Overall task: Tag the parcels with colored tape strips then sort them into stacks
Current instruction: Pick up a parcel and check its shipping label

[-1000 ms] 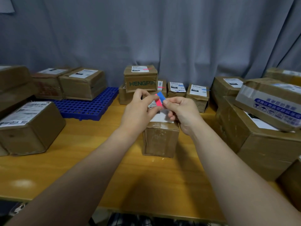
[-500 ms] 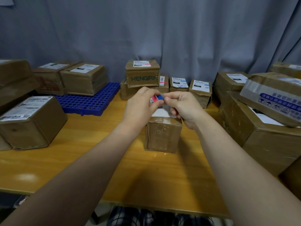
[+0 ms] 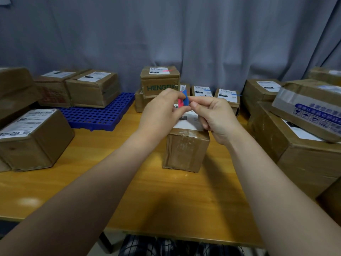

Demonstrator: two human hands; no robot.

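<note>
Pinching the tape strips (image 3: 183,102), the left hand (image 3: 162,111) and the right hand (image 3: 215,117) meet in the air above the bench (image 3: 147,191). One strip is red and one blue, overlapping, with the blue one nearer the right hand. The left grip is closed on them: its thumb lies under the red strip and its curled fingers sit on top. The right grip is closed too, thumb and forefinger nipping the blue edge while the other fingers curl into the palm. I cannot tell whether the strips are stuck to each other.

Directly below the grip stands a small parcel (image 3: 186,150), upright on the bench, with its white label (image 3: 188,122) partly hidden by both hands. The strips are held clear of that label.

Just behind the grip and a little left, a parcel printed HENGPIN (image 3: 159,80) sits on top of another parcel, with a pink mark across its label. Behind the grip to the right, two low parcels (image 3: 202,90) (image 3: 227,95) stand side by side, each label carrying a blue mark.

Well to the left of the grip lies a blue perforated pallet (image 3: 97,111) carrying two parcels (image 3: 92,87) (image 3: 53,87) that touch each other. Nearer the person on that side, a labelled parcel (image 3: 33,139) rests on the bench.

To the right of the grip a large parcel (image 3: 304,150) bears a tilted one wrapped in blue-printed tape (image 3: 310,111). A grey curtain (image 3: 166,34) hangs behind everything.
</note>
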